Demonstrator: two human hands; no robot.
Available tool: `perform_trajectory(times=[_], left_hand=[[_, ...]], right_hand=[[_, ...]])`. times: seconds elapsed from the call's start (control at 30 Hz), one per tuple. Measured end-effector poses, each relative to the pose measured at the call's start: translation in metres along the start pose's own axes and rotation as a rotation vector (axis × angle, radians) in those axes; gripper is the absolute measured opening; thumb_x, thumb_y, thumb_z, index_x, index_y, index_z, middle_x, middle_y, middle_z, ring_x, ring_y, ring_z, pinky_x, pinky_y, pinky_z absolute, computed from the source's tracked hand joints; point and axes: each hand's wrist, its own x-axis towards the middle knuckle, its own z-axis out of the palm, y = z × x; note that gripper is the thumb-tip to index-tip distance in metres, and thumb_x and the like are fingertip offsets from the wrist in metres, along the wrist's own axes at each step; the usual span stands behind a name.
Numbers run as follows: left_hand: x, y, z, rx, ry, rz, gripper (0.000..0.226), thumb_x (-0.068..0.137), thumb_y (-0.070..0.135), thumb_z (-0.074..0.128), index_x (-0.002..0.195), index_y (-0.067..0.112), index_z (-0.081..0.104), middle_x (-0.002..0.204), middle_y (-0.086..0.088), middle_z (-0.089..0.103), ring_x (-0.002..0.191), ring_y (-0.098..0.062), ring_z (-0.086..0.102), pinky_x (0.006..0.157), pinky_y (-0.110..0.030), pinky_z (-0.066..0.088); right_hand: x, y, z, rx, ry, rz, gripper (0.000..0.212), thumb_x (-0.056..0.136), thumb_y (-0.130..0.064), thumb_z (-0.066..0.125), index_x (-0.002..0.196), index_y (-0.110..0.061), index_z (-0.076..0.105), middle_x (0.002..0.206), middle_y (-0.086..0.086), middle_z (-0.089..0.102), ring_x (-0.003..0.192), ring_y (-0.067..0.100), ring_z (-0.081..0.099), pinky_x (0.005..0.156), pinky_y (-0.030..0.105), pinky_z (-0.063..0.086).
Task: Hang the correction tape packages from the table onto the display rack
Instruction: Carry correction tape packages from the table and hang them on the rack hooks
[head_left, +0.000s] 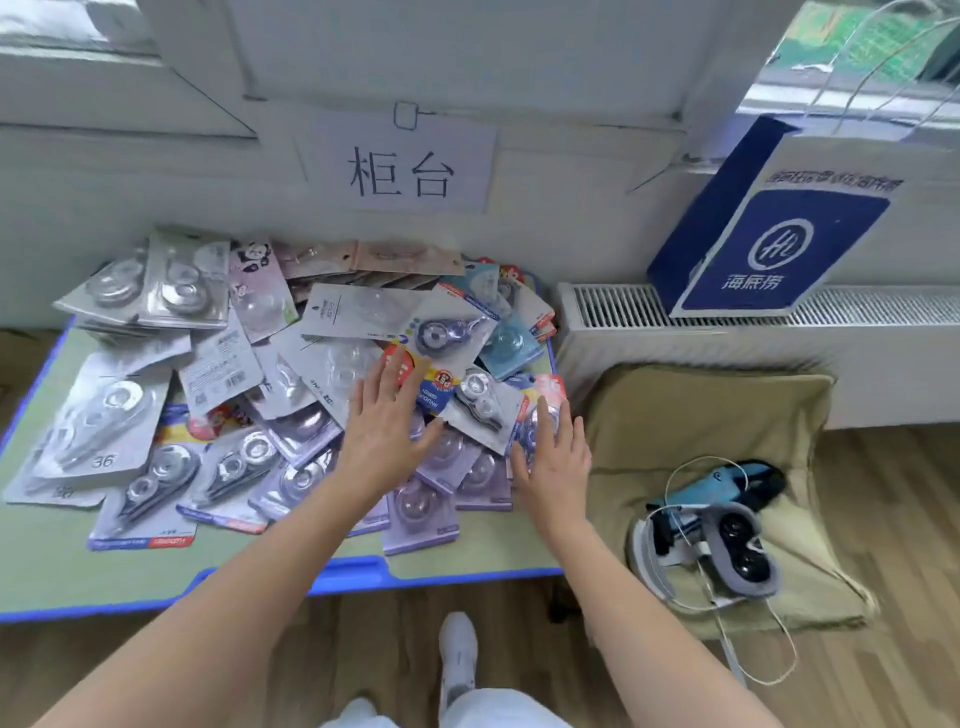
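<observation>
A heap of correction tape packages (218, 415) covers a low green table with a blue rim (353, 574). They are flat blister cards, mostly grey, purple and blue, lying over one another. My left hand (384, 426) is spread flat over the packages near the middle of the heap, fingers apart. My right hand (553, 452) hovers with fingers apart over a pink-topped package (545, 400) at the table's right edge. Neither hand holds anything. No display rack is in view.
A white paper sign (400, 166) hangs on the wall behind the table. A blue and white paper bag (769, 234) stands on the radiator (597, 317). On the right, a tan cushion (691, 415) carries a blue headset with cables (727, 525). My white shoe (457, 654) is on the wooden floor.
</observation>
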Motion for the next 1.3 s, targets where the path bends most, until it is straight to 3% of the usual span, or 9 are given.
perform_trajectory(times=[0.17, 0.3, 0.37, 0.43, 0.63, 0.8, 1.0, 1.13, 1.3], left_hand=[[0.044, 0.008, 0.006, 0.022, 0.002, -0.006, 0.070, 0.093, 0.045, 0.049, 0.151, 0.026, 0.016, 0.160, -0.002, 0.000, 0.146, -0.023, -0.002, 0.117, -0.039, 0.001], [0.070, 0.009, 0.008, 0.044, -0.010, -0.011, 0.073, 0.091, 0.043, 0.052, 0.151, 0.025, 0.016, 0.160, -0.003, -0.002, 0.146, -0.025, -0.002, 0.117, -0.041, 0.004], [0.077, 0.010, 0.012, 0.042, -0.012, -0.019, 0.075, 0.089, 0.043, 0.055, 0.151, 0.026, 0.015, 0.160, -0.003, -0.002, 0.146, -0.026, -0.002, 0.117, -0.042, 0.004], [0.081, 0.012, 0.015, 0.029, -0.018, -0.033, 0.075, 0.088, 0.042, 0.058, 0.150, 0.024, 0.018, 0.159, -0.004, 0.002, 0.146, -0.027, 0.001, 0.117, -0.043, 0.007], [0.085, 0.013, 0.016, -0.022, 0.098, -0.030, 0.065, 0.080, 0.016, 0.068, 0.139, 0.007, 0.044, 0.136, -0.021, 0.044, 0.125, -0.042, 0.038, 0.105, -0.046, 0.031], [0.090, 0.019, 0.024, 0.125, -0.011, -0.051, 0.082, 0.080, 0.048, 0.067, 0.147, 0.020, 0.029, 0.155, -0.011, 0.018, 0.143, -0.033, 0.013, 0.114, -0.042, 0.013], [0.089, 0.035, 0.023, 0.097, 0.032, -0.134, 0.075, 0.075, 0.039, 0.070, 0.137, 0.014, 0.034, 0.155, -0.008, 0.019, 0.143, -0.033, 0.014, 0.112, -0.046, 0.018], [0.076, 0.030, 0.016, 0.010, 0.087, -0.126, 0.075, 0.074, 0.040, 0.072, 0.135, 0.013, 0.037, 0.155, -0.007, 0.019, 0.144, -0.032, 0.012, 0.112, -0.048, 0.018], [0.052, 0.017, 0.004, -0.047, 0.154, -0.187, 0.077, 0.073, 0.050, 0.071, 0.132, 0.012, 0.038, 0.153, -0.008, 0.024, 0.142, -0.034, 0.018, 0.112, -0.053, 0.022]], right_hand=[[0.023, 0.016, 0.012, 0.052, -0.013, -0.054, 0.064, 0.093, -0.036, 0.056, 0.147, -0.012, 0.032, 0.153, 0.019, 0.025, 0.140, 0.042, 0.022, 0.111, 0.048, 0.023], [0.027, 0.019, 0.018, 0.053, 0.068, -0.102, 0.059, 0.077, -0.029, 0.070, 0.129, -0.003, 0.057, 0.133, 0.028, 0.051, 0.118, 0.052, 0.050, 0.088, 0.058, 0.047], [0.029, 0.019, 0.018, 0.054, 0.068, -0.112, 0.059, 0.078, -0.031, 0.069, 0.128, -0.003, 0.057, 0.133, 0.027, 0.051, 0.117, 0.051, 0.051, 0.086, 0.056, 0.049], [0.030, 0.019, 0.018, 0.056, 0.072, -0.109, 0.058, 0.081, -0.039, 0.053, 0.127, -0.004, 0.059, 0.132, 0.026, 0.052, 0.116, 0.049, 0.053, 0.085, 0.054, 0.050], [0.029, 0.019, 0.016, 0.076, 0.077, -0.128, 0.063, 0.079, -0.042, 0.042, 0.126, -0.003, 0.059, 0.130, 0.026, 0.054, 0.115, 0.050, 0.053, 0.086, 0.054, 0.050], [0.027, 0.020, 0.015, 0.114, 0.112, -0.139, 0.059, 0.079, -0.037, 0.052, 0.124, -0.001, 0.060, 0.125, 0.027, 0.055, 0.114, 0.051, 0.053, 0.085, 0.055, 0.050], [0.025, 0.022, 0.017, 0.146, 0.175, -0.165, 0.059, 0.068, -0.024, 0.071, 0.120, 0.002, 0.061, 0.119, 0.028, 0.057, 0.108, 0.051, 0.055, 0.088, 0.057, 0.047], [0.019, 0.023, 0.011, 0.111, 0.173, -0.170, 0.067, 0.058, -0.020, 0.087, 0.117, -0.001, 0.064, 0.116, 0.024, 0.060, 0.105, 0.050, 0.058, 0.078, 0.052, 0.052], [-0.001, 0.025, 0.000, 0.031, 0.212, -0.206, 0.065, 0.053, -0.024, 0.088, 0.111, -0.005, 0.067, 0.110, 0.020, 0.063, 0.101, 0.045, 0.061, 0.065, 0.046, 0.054]])
